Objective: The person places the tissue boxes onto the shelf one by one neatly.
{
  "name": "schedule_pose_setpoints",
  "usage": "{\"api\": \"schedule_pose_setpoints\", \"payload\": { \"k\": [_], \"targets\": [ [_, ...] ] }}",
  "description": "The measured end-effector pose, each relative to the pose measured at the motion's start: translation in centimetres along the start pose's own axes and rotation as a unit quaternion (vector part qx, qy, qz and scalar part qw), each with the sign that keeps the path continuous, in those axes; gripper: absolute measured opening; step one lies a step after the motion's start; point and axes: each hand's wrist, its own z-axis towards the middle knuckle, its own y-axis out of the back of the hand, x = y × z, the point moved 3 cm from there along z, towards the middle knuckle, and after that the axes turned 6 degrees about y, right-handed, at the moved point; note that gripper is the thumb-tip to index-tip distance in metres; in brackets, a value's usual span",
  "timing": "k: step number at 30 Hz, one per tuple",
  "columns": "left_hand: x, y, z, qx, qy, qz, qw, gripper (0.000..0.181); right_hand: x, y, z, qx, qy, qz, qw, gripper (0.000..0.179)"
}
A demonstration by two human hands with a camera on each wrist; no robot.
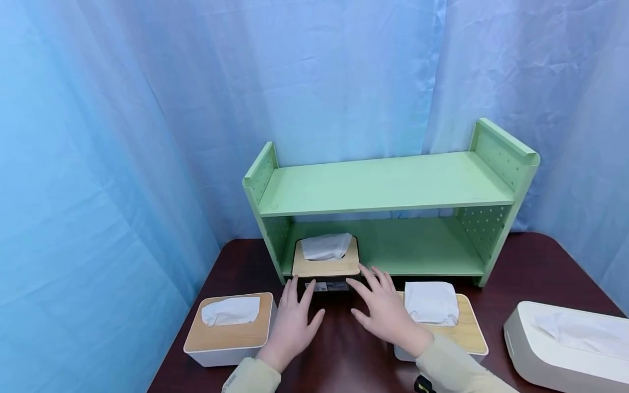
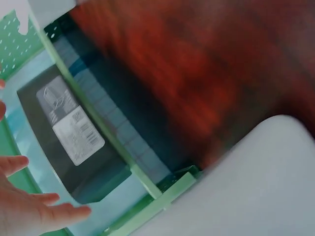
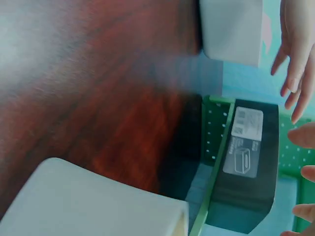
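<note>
A black tissue box [image 1: 321,267] with a wooden lid and a white tissue poking out sits at the left end of the lower shelf of a green rack [image 1: 422,245]. Its dark front [image 2: 91,182] carries a printed label [image 3: 242,162]. My left hand [image 1: 292,330] is just in front of the box's left side, fingers spread and holding nothing. Opposite it, my right hand [image 1: 385,314] reaches in at the box's right front corner, its fingers apart and also without a grip. Both palms face inward, with fingertips close to the box front in the head view.
A white tissue box with a wooden lid [image 1: 231,333] stands left of my left hand. Another one [image 1: 469,322] lies partly under my right forearm in the head view. At the far right is a long white tissue box [image 1: 545,355]. Blue curtains [image 1: 344,82] hang behind the dark table [image 1: 344,349].
</note>
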Motion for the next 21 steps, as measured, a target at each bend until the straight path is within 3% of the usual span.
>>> {"api": "schedule_pose_setpoints", "payload": {
  "k": [9,14,21],
  "targets": [
    [0.3,-1.8,-1.0,0.027,-0.007,0.078,0.9966,0.056,0.0,-1.8,-1.2,0.066,-0.009,-0.047,0.9967,0.063],
    [0.4,-2.4,-1.1,0.027,-0.007,0.085,0.996,0.056,0.0,-2.3,-1.3,0.086,-0.023,-0.062,0.9941,0.067],
    [0.6,-2.7,-0.6,0.021,-0.006,0.099,0.9948,0.057,-0.2,-2.6,-0.9,0.092,-0.039,-0.041,0.9941,0.068]
  ]
}}
